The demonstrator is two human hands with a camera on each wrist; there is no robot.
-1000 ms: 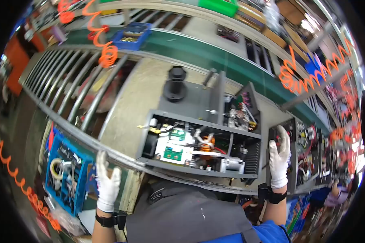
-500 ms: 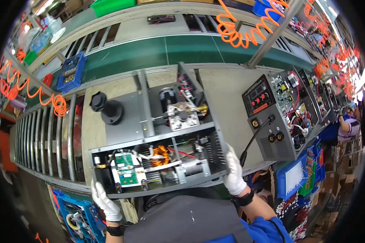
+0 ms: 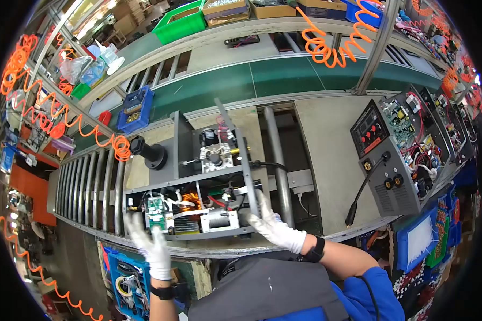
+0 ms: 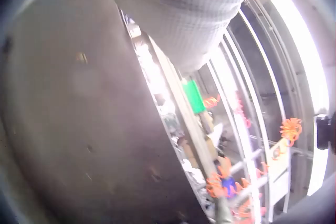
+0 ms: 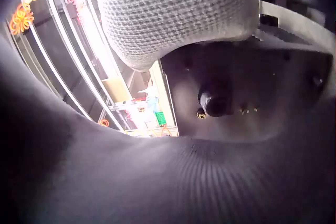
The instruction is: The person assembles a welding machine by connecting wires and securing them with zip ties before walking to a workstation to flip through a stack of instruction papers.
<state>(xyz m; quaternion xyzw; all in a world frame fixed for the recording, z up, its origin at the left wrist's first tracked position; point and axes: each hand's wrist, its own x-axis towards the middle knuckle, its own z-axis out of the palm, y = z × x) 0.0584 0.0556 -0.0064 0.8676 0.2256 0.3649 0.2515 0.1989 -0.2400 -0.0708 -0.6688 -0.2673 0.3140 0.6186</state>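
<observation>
An open grey machine chassis (image 3: 233, 232) lies on the bench, with green circuit boards (image 3: 156, 209), an orange-wound copper coil (image 3: 191, 201) and a black spool holder (image 3: 154, 155). My gloved right hand (image 3: 277, 229) is at its right end, fingers extended along the end panel. In the right wrist view a dark panel (image 5: 184, 92) with a black knob-like fitting (image 5: 214, 102) and brass screws stands beside the white glove (image 5: 178, 19). My gloved left hand (image 3: 152, 249) is at the front left corner, fingers spread and slightly blurred. The left wrist view shows the glove (image 4: 184, 14) beside a grey surface.
Metal rollers (image 3: 93, 187) run to the left, and one roller (image 3: 277, 166) shows right of the chassis. Another grey machine (image 3: 385, 176) with a black cable (image 3: 361, 192) stands farther right. Blue toolbox (image 3: 129, 286) hangs below at left; orange coiled hoses (image 3: 120, 148) hang above.
The hands came from apart to both ends of the chassis. Since then the chassis has shifted left, exposing a roller at its right; the left fingers have spread. The head view has also turned.
</observation>
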